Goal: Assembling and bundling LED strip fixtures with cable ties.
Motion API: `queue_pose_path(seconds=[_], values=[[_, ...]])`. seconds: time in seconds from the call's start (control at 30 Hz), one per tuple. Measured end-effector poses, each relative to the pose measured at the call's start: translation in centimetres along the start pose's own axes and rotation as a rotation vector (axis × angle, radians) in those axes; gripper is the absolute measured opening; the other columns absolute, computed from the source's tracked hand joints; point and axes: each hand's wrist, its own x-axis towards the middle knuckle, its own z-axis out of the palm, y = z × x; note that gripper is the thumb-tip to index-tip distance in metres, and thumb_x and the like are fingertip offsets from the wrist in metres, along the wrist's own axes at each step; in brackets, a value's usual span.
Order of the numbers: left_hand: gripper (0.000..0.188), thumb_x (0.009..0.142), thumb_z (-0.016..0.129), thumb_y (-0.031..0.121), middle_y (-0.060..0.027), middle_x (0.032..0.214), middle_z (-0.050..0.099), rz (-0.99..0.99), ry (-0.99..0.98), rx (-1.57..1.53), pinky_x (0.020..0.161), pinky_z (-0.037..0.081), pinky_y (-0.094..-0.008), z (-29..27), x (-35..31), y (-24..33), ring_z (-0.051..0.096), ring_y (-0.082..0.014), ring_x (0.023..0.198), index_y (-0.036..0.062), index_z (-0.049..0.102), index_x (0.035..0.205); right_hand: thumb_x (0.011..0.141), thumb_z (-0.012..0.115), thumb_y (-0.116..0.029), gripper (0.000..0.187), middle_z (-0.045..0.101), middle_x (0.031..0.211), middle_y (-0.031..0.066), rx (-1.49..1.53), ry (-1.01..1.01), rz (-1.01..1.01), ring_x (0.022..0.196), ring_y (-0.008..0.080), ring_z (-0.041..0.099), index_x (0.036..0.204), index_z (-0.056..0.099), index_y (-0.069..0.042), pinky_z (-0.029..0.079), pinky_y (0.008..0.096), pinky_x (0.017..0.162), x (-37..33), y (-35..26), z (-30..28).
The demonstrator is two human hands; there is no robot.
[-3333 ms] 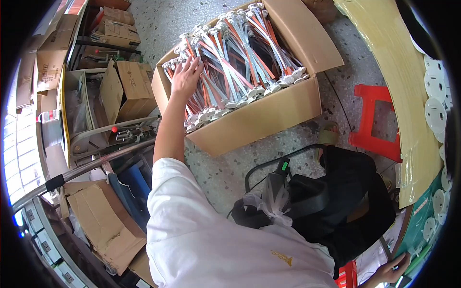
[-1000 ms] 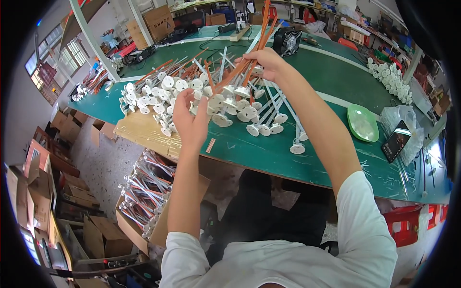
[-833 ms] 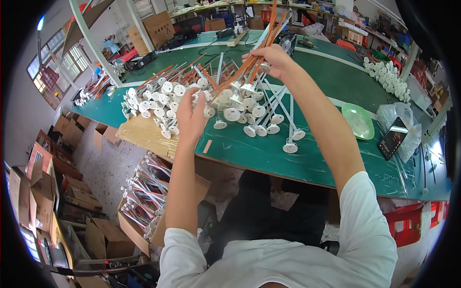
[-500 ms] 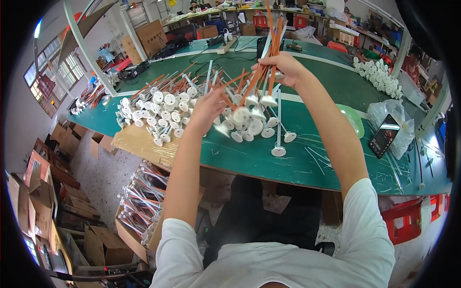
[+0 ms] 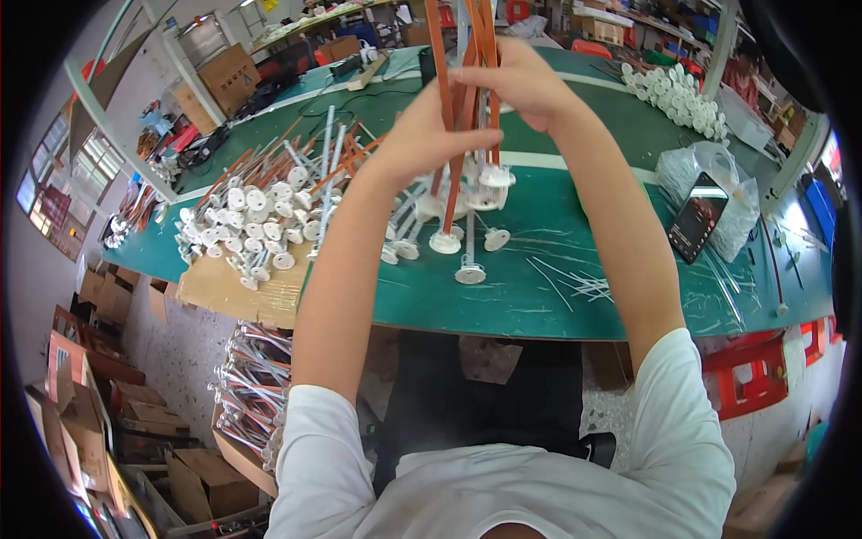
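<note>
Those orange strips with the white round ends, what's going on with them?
A person has a bunch of orange and pale strips upright in their right hand, with the left hand at it too, above a green table. The white round ends point down. More lie in a pile to the left, partly on a brown sheet, and others are in a cardboard box below.

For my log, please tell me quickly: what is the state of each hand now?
Left hand: thumb stretched out, at the orange strips; whether its grip is closed cannot be told.
Right hand: closed around the orange strips, holding them.
</note>
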Motion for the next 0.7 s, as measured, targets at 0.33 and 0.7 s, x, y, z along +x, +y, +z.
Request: queue_pose_path(seconds=[0.33,0.7], values=[[0.070,0.062,0.088,0.008,-0.0052,0.098,0.064,0.083,0.078,-0.295,0.068,0.050,-0.0305,5.2,4.0,-3.0,0.063,-0.0145,0.087,0.0015,0.048,0.119,0.083,0.070,-0.043,0.043,0.064,0.072,0.0068,-0.325,0.240,-0.083,0.062,0.0169,0.061,0.090,0.068,-0.001,0.047,0.0339,0.051,0.4,2.7,-1.4],[0.009,0.089,0.061,0.006,-0.0039,0.067,0.054,-0.096,0.361,-0.524,0.055,0.044,-0.0307,2.4,3.9,-5.1,0.054,-0.0155,0.059,0.0036,0.053,0.087,0.082,0.058,-0.025,0.025,0.069,0.088,0.0146,-1.078,0.182,-0.039,0.083,0.0296,0.067,0.084,0.069,-0.003,0.053,0.0371,0.076,-2.5,3.3,-5.7]])
